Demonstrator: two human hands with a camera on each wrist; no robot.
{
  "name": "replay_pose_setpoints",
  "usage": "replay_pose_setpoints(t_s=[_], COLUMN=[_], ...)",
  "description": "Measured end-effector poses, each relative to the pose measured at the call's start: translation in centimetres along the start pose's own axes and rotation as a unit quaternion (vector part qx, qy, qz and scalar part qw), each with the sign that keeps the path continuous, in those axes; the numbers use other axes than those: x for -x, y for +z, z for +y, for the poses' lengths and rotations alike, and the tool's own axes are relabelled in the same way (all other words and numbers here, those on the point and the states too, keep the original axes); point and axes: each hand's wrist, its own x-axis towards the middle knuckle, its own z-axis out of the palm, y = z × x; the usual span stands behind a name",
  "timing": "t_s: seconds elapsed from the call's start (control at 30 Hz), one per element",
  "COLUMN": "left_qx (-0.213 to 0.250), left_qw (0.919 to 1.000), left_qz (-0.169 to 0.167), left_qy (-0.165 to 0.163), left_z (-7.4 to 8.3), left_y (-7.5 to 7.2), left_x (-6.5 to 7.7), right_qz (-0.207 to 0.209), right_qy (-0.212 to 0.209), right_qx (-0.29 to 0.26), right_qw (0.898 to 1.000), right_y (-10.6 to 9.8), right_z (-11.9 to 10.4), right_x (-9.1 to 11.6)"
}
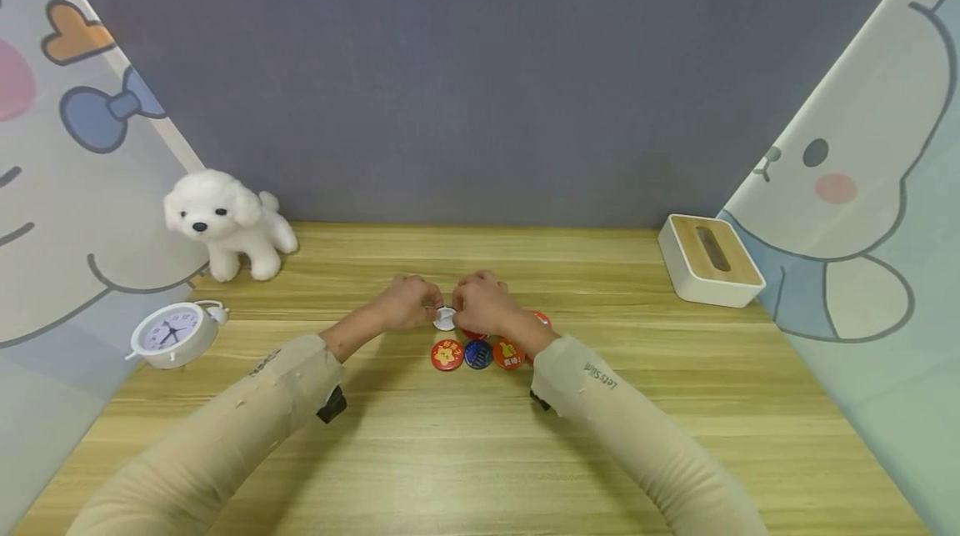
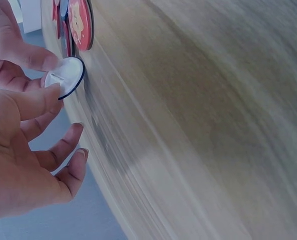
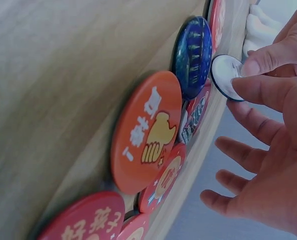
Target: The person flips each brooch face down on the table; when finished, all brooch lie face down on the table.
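- Beige sleeves (image 1: 210,436), nearest in the head view, lead to the left hand (image 1: 408,303) and right hand (image 1: 483,303). A careless wrist could nudge the red badge (image 1: 447,355) or blue badge (image 1: 478,354) lying close by; the white-backed pin badge (image 1: 445,319) sits between both sets of fingertips.
- Left wrist view: both thumbs press near what looks like the pin (image 2: 58,77), so a slip might prick one. Each hand pinches the pin badge by its margin, most of its white back showing beyond the thumbs.
- Right wrist view: so shallow a fingertip pinch could let the pin badge drop among its neighbours, the orange thumbs-up badge (image 3: 147,132) included. It tilts just beside the blue badge, the right hand's other fingers spread away.
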Motion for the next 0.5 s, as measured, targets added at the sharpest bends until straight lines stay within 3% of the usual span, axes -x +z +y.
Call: replay_pose_setpoints(t_s=[0.5], left_qx=[-0.003], left_qw=[0.9998], left_qz=[-0.01], left_qy=[-0.015], left_z=[-0.26], left_y=[0.12], left_x=[-0.01], right_qz=[0.004], right_qy=[-0.001], right_qx=[-0.005], right_qw=[1.0], right_y=[-0.21], right_z=[-0.05], right_x=[-0.22])
